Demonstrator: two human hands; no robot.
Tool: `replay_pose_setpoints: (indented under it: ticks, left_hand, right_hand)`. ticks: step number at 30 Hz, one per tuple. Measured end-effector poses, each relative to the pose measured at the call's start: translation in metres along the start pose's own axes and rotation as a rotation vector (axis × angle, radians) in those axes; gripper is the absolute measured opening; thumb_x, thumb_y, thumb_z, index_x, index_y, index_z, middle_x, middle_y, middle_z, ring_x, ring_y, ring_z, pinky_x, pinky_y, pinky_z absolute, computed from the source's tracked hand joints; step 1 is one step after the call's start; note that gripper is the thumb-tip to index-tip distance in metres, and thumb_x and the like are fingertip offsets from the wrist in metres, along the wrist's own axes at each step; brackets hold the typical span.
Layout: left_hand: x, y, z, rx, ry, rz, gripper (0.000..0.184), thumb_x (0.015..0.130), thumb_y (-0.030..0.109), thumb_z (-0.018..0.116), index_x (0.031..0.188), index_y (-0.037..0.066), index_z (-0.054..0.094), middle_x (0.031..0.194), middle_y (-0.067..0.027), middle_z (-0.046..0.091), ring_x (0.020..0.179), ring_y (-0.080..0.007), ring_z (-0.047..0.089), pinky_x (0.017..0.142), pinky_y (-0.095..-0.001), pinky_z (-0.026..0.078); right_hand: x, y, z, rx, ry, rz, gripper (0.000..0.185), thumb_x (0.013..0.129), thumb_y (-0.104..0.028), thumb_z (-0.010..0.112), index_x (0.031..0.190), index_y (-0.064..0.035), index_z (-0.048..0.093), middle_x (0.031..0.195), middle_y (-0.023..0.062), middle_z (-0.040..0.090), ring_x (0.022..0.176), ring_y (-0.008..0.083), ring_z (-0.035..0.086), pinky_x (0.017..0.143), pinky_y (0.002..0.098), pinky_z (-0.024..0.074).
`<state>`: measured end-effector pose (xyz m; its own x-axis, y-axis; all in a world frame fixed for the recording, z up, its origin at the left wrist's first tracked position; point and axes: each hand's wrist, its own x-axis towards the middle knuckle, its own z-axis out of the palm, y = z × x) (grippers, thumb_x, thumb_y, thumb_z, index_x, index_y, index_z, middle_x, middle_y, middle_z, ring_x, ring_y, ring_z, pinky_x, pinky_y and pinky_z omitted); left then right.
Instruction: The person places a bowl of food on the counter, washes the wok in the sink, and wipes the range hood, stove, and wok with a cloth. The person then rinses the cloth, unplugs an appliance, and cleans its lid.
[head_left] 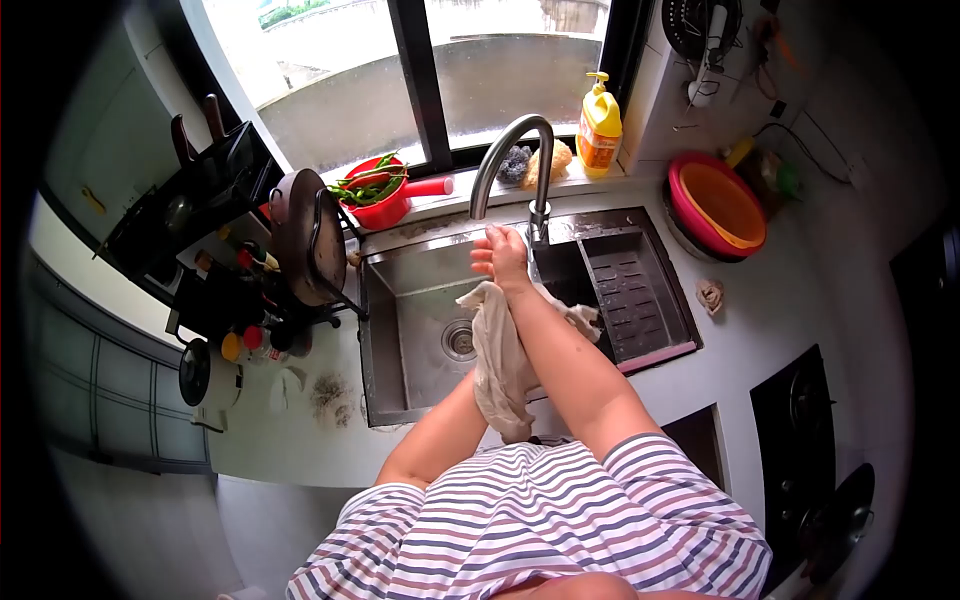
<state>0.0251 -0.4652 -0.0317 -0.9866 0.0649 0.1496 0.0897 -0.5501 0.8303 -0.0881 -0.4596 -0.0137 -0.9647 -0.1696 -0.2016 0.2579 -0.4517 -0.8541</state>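
Observation:
My right hand is held out over the sink, just below the mouth of the faucet. Its fingers are loosely bent, slightly apart, with nothing in them. A pale, damp-looking cloth drapes over my left forearm and passes beneath my right forearm, with another end showing on the right side near the drain rack. My left hand is hidden behind the cloth and my right arm, so its fingers and grip cannot be seen.
A red colander of green peppers and a yellow bottle stand on the window ledge. Left of the sink are a rack with pans and several jars. Colored basins, a crumpled cloth and a stove are at the right.

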Motion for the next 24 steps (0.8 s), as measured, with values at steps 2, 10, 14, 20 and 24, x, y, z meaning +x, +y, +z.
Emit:
replay_pose_setpoints:
  ticks: [2,10,14,20,24]
  left_hand:
    - [-0.013,0.013,0.024,0.282,-0.134,0.173,0.022,0.083,0.029,0.059,0.097,0.013,0.054,0.097,-0.0026,0.055,0.081,-0.0126,0.052,0.071,-0.0299,0.046]
    - [-0.042,-0.059,0.041,-0.09,0.118,-0.033,0.024,0.091,0.025,0.041,0.106,0.01,0.053,0.107,-0.0065,0.053,0.093,-0.0155,0.05,0.08,-0.0311,0.044]
    - [-0.001,-0.049,0.019,-0.285,0.277,-0.083,0.028,0.091,0.026,0.036,0.105,0.01,0.054,0.108,-0.0081,0.053,0.097,-0.0184,0.05,0.082,-0.0321,0.043]
    - [0.059,-0.017,-0.036,-0.558,0.473,-0.028,0.035,0.09,0.028,0.027,0.104,0.011,0.054,0.109,-0.0104,0.054,0.102,-0.0228,0.05,0.085,-0.0337,0.042]
    - [0.06,0.042,-0.063,0.14,0.242,-0.131,0.039,0.079,0.036,0.049,0.104,0.007,0.058,0.107,-0.0114,0.057,0.101,-0.0304,0.052,0.088,-0.0406,0.041]
  right_hand:
    - [0.008,-0.003,-0.006,-0.587,0.158,-0.222,0.024,0.079,-0.018,0.056,0.098,-0.0054,0.049,0.075,0.0079,0.058,0.072,0.0174,0.061,0.055,0.0338,0.0498]
    - [0.014,0.019,-0.044,-2.067,-0.13,-0.947,0.007,0.073,-0.018,0.053,0.074,-0.0142,0.059,0.077,0.0044,0.06,0.076,0.0216,0.058,0.068,0.0392,0.041]
    - [0.011,0.018,-0.029,-2.215,-0.098,-0.599,0.019,0.08,-0.02,0.049,0.087,-0.0143,0.066,0.087,0.0055,0.063,0.088,0.0242,0.055,0.08,0.0539,0.0336]
    - [0.001,0.01,-0.019,-1.958,0.089,-0.623,0.018,0.082,-0.025,0.048,0.091,-0.0155,0.061,0.096,0.0025,0.061,0.095,0.0221,0.052,0.078,0.0466,0.0358]
    - [-0.045,0.013,-0.027,-1.058,-0.035,-0.622,0.022,0.082,-0.024,0.051,0.099,-0.0106,0.054,0.1,0.0093,0.057,0.095,0.0286,0.053,0.08,0.0423,0.0407]
